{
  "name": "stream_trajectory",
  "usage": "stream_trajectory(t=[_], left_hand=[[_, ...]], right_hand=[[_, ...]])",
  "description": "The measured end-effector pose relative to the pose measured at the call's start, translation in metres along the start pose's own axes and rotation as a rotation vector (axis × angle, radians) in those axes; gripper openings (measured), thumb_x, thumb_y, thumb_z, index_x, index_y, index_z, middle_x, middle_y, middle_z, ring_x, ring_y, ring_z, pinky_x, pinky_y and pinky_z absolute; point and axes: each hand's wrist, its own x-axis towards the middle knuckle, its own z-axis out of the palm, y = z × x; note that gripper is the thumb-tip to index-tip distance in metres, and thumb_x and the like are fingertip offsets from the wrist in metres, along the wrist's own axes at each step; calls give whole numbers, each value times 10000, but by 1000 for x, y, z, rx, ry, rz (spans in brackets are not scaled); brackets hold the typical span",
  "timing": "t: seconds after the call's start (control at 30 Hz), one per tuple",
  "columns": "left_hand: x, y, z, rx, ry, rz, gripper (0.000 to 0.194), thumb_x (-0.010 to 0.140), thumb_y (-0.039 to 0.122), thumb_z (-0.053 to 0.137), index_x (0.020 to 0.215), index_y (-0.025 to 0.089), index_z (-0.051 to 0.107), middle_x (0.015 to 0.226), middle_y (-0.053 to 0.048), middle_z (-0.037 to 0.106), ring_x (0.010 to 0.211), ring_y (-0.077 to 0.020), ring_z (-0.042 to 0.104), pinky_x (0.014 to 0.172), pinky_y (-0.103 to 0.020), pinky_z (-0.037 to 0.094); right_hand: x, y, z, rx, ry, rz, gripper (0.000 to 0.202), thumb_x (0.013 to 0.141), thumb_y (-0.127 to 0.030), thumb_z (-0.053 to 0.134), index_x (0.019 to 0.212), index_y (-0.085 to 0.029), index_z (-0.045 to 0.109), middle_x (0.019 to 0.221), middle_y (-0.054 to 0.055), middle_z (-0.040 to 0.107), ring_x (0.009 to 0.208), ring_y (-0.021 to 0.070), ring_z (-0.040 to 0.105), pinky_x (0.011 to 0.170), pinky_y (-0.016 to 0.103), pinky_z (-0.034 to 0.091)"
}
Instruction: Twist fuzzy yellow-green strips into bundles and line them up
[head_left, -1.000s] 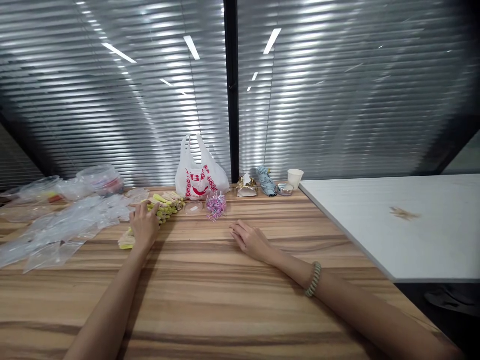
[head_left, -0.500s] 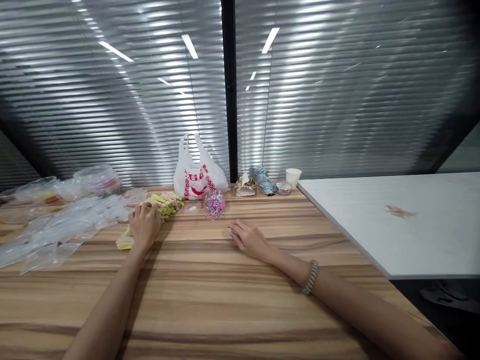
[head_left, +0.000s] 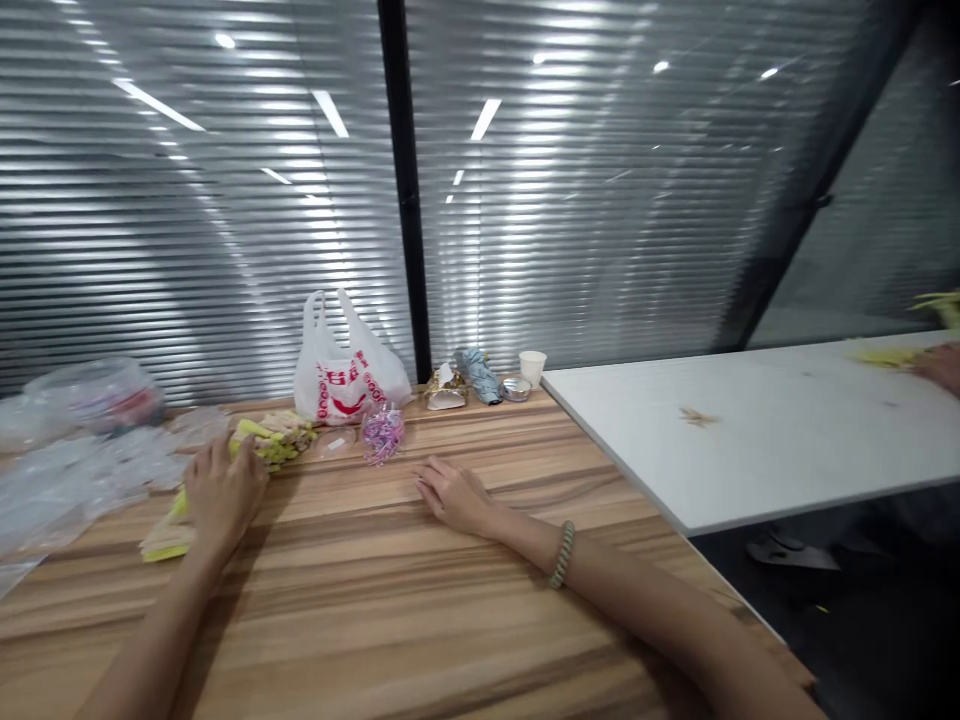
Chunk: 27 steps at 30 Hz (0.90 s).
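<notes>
My left hand (head_left: pixel 225 490) rests on a row of yellow and beige bundles (head_left: pixel 274 437) at the left of the wooden table (head_left: pixel 360 620); its fingertips are partly hidden, so a grip cannot be made out. Part of the row shows below the hand at its left. My right hand (head_left: pixel 456 497) lies on the wood near the middle, fingers loosely curled and slightly apart, with nothing in it. Just beyond it, to the left, stands a small container of pink and purple twist pieces (head_left: pixel 383 434), beside a clear round lid (head_left: pixel 334 442).
Clear plastic bags (head_left: pixel 82 490) cover the left side. Along the back are a white carrier bag (head_left: pixel 349 375), gold foil packet (head_left: pixel 446 388), blue wrapper (head_left: pixel 480 375), tin (head_left: pixel 516 388) and paper cup (head_left: pixel 532 368). Another person's hand (head_left: pixel 941 368) is over the white table (head_left: pixel 787 450).
The view has turned to the right, so the table's objects appear further left. Another person's hand with yellow material now shows at the right edge. Both my hands keep about the same places.
</notes>
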Motion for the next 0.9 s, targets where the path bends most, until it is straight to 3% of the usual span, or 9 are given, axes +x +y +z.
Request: stream_trajectory(t=[0.1,0.2,0.27,0.37,0.47,0.53,0.67,0.8,0.9], left_hand=[[-1,3,3,-46,20,23,407,819,265,348,1187,117,440,1365,-158,290,1230,-331,264,957,-469,246],[-3,3,10,-92,43,11,456,810,276,362,1234,109,391,1388,-180,245,1263,-345,201,969,-520,203],[-6,1,16,-88,49,4,477,811,281,359,1257,114,363,1389,-193,239,1274,-345,179,960,-544,195],[-8,-3,22,-71,56,16,487,821,299,339,1268,108,349,1381,-209,249,1285,-345,148,962,-553,176],[-9,-3,25,-74,63,24,488,829,319,315,1279,130,331,1375,-203,269,1287,-339,153,964,-555,160],[-10,-2,23,-75,61,31,498,830,330,308,1281,119,325,1367,-213,276,1285,-340,159,970,-547,152],[-10,0,19,-65,57,41,522,824,344,304,1289,107,305,1368,-225,262,1282,-347,159,972,-543,144],[-8,3,14,-81,43,38,551,801,335,323,1316,152,253,1365,-206,278,1271,-354,186,951,-561,169],[-7,4,11,-107,44,32,596,767,320,357,1332,185,225,1335,-197,336,1250,-374,229,920,-585,205]], right_hand=[[4,7,1,-24,30,29,217,887,-238,359,1047,-186,496,982,53,563,846,148,547,735,254,439],[8,30,-4,-77,66,58,204,887,-241,359,1012,-172,506,946,57,565,853,158,529,752,272,427],[8,58,-13,-130,90,102,209,890,-229,348,987,-151,516,921,71,569,880,167,512,781,290,411],[-3,115,-40,-268,106,290,262,902,-252,311,972,-131,532,917,90,578,889,181,499,797,323,394],[-35,174,-80,-496,114,627,278,896,-267,320,1039,-145,525,996,95,572,942,185,482,808,301,379],[-66,205,-108,-561,135,767,307,889,-247,311,1072,-103,512,1017,138,559,966,222,470,806,332,372],[-135,243,-149,-648,154,1007,327,843,-203,340,1054,-18,509,1000,221,528,976,294,454,772,388,376],[-192,267,-162,-699,159,1211,346,815,-168,328,1082,-24,496,1027,225,505,994,302,448,742,386,394],[-220,285,-161,-741,131,1231,414,810,-177,336,1195,-45,414,1122,210,469,1070,292,408,783,381,390]])
